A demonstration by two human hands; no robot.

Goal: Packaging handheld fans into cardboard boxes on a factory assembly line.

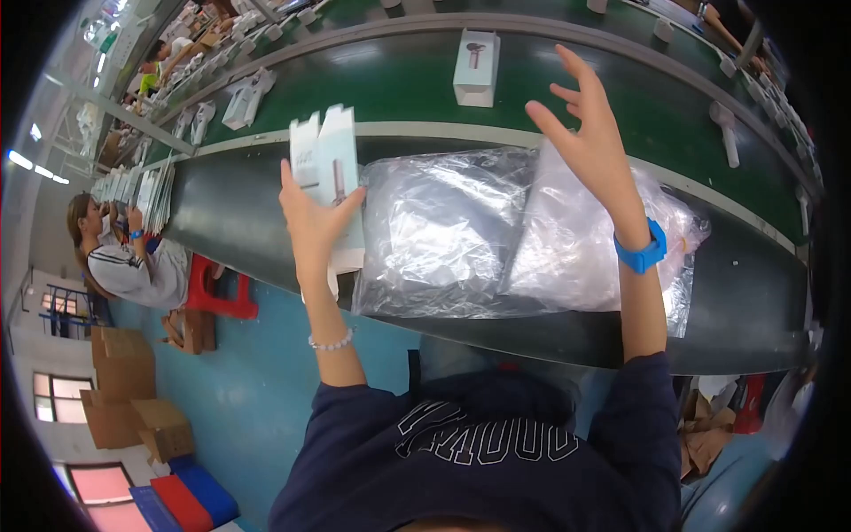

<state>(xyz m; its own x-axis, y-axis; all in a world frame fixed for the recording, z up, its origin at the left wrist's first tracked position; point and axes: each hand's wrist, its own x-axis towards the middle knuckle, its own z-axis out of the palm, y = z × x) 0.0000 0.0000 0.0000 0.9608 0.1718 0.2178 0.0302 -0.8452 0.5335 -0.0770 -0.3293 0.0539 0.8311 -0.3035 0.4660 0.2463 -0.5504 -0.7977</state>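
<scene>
My left hand (312, 217) grips an upright white and pale-green cardboard box (339, 146), thumb on one side and fingers on the other. The box's top flaps stand up unclosed. Raised over the bench's far edge, my right hand (589, 133) holds nothing, its fingers apart. Below it lies a pile of pinkish clear plastic bags (563, 239). A large clear plastic bag (439, 235) lies flat between the two hands; what is inside is hard to make out. On the green conveyor belt ahead stands a closed box (476, 80) with a picture of a handheld device.
Beyond the dark bench (239, 208) runs the green belt (381, 89), carrying a white bagged item (248, 97) and a pale handheld device (725, 129). At the left a co-worker (142, 266) sits near a red stool (226, 288). Cardboard cartons (124, 381) stand on the floor.
</scene>
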